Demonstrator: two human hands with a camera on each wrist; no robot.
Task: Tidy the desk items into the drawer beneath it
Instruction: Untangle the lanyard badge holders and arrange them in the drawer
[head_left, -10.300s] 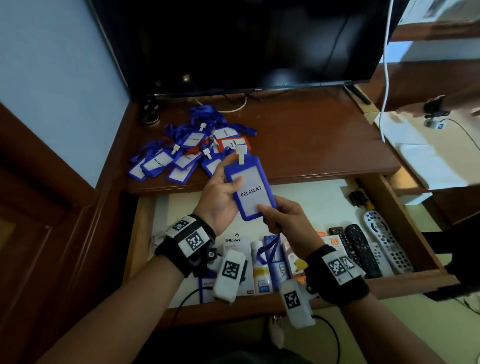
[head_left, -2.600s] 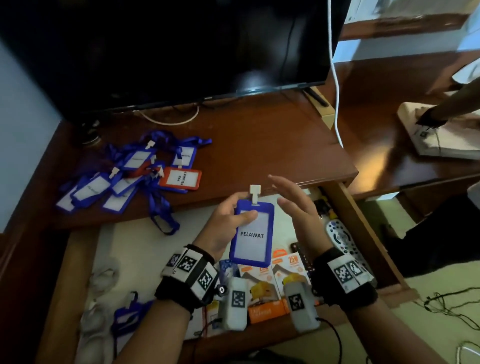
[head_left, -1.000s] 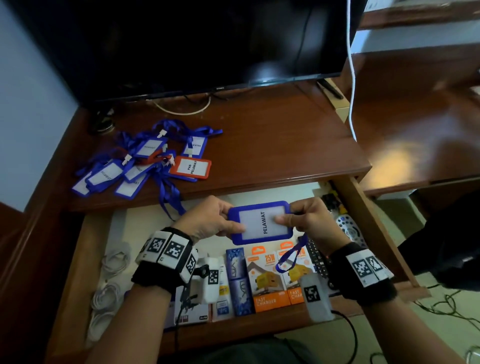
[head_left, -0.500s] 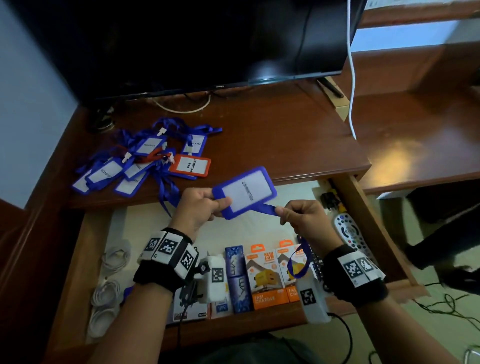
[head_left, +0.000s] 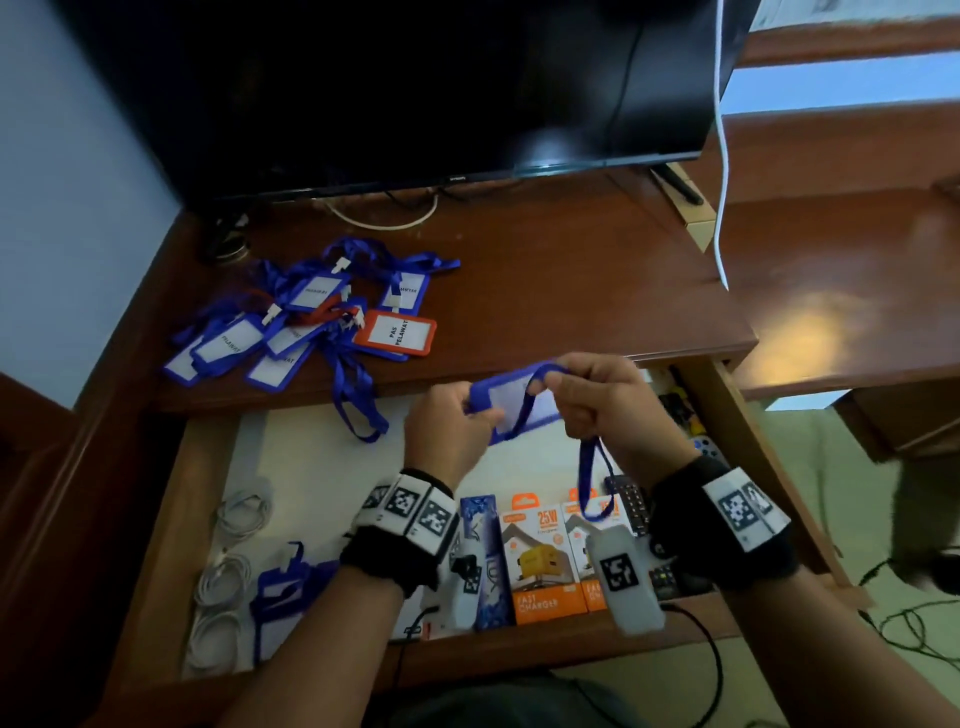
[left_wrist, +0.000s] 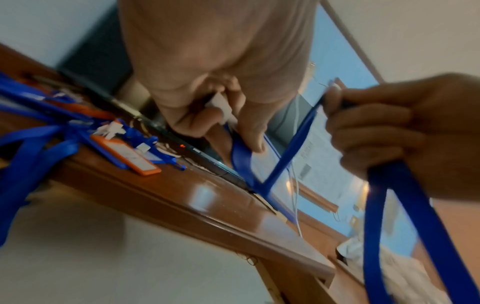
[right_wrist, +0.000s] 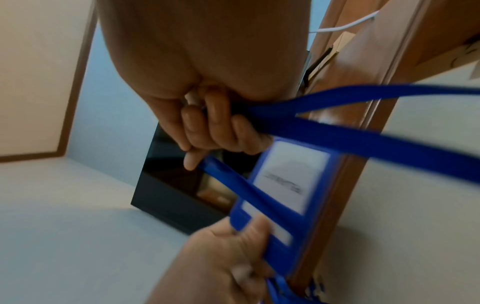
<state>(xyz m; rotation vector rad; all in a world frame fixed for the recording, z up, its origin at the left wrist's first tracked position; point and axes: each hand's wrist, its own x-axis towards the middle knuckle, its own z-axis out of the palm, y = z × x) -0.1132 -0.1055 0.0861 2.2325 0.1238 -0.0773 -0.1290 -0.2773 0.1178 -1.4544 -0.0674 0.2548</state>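
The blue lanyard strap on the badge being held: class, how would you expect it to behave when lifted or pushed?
Probably floppy: the blue lanyard strap hangs in a slack loop below the right hand. Likely light, since the fingers hold it without visible strain. Pushing it would likely bunch it; another strap droops limply over the desk edge.

On my left hand (head_left: 449, 434) and right hand (head_left: 613, 410) I see bare forearms; each wrist wears a black band with white square-coded tags; a white coded camera pod hangs beneath each, trailing a black cable.
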